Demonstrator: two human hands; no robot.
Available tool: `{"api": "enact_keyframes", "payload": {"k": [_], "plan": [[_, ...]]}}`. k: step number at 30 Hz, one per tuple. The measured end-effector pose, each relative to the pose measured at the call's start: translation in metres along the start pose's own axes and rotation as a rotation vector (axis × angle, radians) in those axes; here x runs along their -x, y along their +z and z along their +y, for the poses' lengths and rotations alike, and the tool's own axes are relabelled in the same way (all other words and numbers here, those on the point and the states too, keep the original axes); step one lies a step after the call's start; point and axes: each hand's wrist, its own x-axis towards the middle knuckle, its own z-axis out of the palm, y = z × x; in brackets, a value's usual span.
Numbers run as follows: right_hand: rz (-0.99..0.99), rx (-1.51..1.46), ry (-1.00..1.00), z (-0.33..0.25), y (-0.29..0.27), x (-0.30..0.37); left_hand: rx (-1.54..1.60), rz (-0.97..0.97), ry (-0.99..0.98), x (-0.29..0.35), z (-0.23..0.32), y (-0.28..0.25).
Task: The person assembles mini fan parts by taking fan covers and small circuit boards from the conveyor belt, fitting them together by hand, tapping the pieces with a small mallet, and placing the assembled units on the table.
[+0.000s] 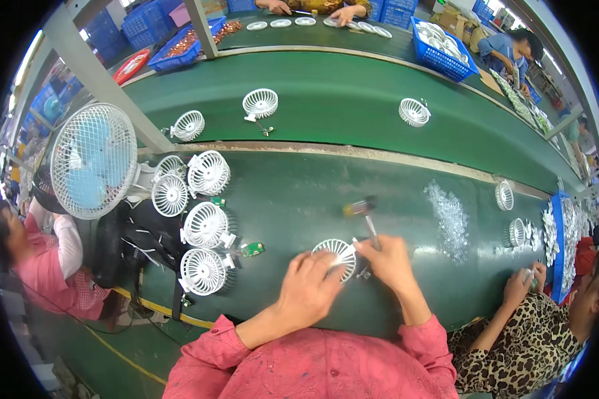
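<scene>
My left hand point(307, 284) grips a round white fan cage point(336, 250) on the green work surface, its fingers over the cage's near side. Just to the right, my right hand point(387, 261) is closed around the handle of a small hammer point(361, 207). The hammer's dark and yellowish head is raised beyond the cage and smeared by motion. Small parts point(363, 272) lie beside the cage, too small to name. To my left stands a group of similar white fan cages point(205, 225), some with green circuit boards point(252, 249) on wires.
A large desk fan point(94, 161) stands at the left. Clear small pieces point(447, 223) lie in a heap to the right. Beyond a ledge, a green conveyor belt point(333, 110) carries more cages. A co-worker in leopard print point(522, 349) works at the right, near a blue tray point(558, 246).
</scene>
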Motion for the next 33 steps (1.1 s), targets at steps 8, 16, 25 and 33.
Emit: {"api": "enact_keyframes", "payload": {"k": [8, 16, 25, 33], "plan": [[0.121, 0.239, -0.237, -0.002, -0.023, 0.03, -0.067, 0.034, -0.07, 0.004, -0.011, 0.005], [0.281, 0.397, -0.711, 0.01, -0.007, 0.063, -0.096, 0.027, -0.021, 0.0, -0.011, 0.009], [0.645, 0.493, -0.061, 0.059, -0.089, 0.03, -0.022, -0.022, -0.06, 0.006, -0.014, -0.018], [0.665, 0.655, -0.047, 0.054, -0.105, 0.007, -0.046, 0.068, -0.158, -0.002, -0.017, -0.021]]}}
